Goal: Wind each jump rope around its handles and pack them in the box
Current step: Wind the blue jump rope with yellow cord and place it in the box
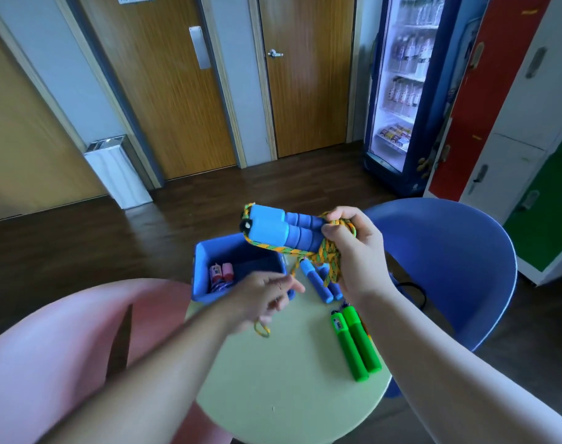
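While the right hand (353, 251) is gripping two blue foam handles (282, 229) above the green table (289, 379), winding is under way. Orange-green rope (329, 254) is bunching at their ends, its tail trailing toward the blurred left hand (263, 299), whose grip is unclear. That slack likely needs wrapping before going into the blue box (206, 251).

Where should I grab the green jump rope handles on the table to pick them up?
Grab both green handles together round their middles, coming down from above. They lie flat and side by side on the table, so one grip across the pair should lift both at once.
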{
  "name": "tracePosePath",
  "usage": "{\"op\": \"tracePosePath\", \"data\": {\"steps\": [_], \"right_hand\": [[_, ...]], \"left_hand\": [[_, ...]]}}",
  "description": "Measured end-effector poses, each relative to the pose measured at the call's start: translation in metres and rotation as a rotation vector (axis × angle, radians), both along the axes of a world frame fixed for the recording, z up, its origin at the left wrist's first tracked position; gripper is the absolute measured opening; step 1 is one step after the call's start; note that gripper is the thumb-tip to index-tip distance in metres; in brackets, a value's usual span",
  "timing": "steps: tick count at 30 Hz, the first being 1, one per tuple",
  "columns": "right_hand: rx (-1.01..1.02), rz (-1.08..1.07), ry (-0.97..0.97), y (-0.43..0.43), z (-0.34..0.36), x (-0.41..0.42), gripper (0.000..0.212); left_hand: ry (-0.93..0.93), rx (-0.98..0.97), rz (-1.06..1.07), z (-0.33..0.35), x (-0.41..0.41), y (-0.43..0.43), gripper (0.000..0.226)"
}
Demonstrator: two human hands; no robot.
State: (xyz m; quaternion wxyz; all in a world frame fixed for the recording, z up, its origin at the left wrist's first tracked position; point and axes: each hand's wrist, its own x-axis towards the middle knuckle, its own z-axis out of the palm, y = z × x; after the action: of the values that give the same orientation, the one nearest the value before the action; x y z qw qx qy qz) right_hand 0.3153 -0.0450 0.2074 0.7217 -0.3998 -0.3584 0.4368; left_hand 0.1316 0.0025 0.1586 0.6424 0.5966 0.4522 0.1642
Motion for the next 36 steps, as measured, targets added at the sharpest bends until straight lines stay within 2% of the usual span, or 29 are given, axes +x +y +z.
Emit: {"op": "tracePosePath", "data": {"steps": [2,5,7,10,12,17,19,23,25,28,33,36], "right_hand": [[-0.047,-0.103,-0.143,0.007,-0.006,0.006,0.018],[-0.103,-0.242,-0.479,0.015,-0.026,0.013,0.018],[-0.041,-0.286,-0.655,0.015,-0.038,0.015,0.017],[0.113,-0.245,-0.780,0.012,-0.050,0.013,0.013],[0.166,-0.186,-0.812,0.008,-0.053,0.009,0.016],[0.177,-0.064,-0.715,-0.003,-0.049,0.000,0.061],[0.179,-0.074,-0.756,-0.002,-0.048,-0.005,0.058],[0.178,-0.100,-0.841,-0.001,-0.043,-0.011,0.036],[0.173,-0.115,-0.854,-0.001,-0.043,-0.009,0.037],[0.138,-0.117,-0.824,-0.004,-0.047,-0.001,0.040],[0.106,-0.073,-0.822,-0.014,-0.049,0.005,0.040],[0.121,-0.032,-0.794,-0.017,-0.044,-0.001,0.039]], "left_hand": [[0.044,0.085,-0.017,-0.002,0.013,-0.027,0.037],[0.161,0.224,-0.097,0.015,0.022,-0.056,0.039],[0.208,0.330,-0.133,0.034,0.022,-0.064,0.037],[0.219,0.505,-0.085,0.061,0.016,-0.058,0.038],[0.217,0.556,-0.026,0.074,0.013,-0.049,0.039],[0.226,0.589,0.072,0.091,0.008,-0.033,0.041],[0.250,0.616,0.051,0.093,0.007,-0.030,0.042],[0.341,0.762,0.005,0.097,-0.002,-0.023,0.033],[0.349,0.790,0.024,0.099,-0.014,-0.016,0.022],[0.318,0.730,0.084,0.099,-0.036,-0.006,0.008],[0.244,0.709,0.168,0.085,-0.062,0.000,0.014],[0.272,0.719,0.223,0.070,-0.066,0.001,0.017]]}}
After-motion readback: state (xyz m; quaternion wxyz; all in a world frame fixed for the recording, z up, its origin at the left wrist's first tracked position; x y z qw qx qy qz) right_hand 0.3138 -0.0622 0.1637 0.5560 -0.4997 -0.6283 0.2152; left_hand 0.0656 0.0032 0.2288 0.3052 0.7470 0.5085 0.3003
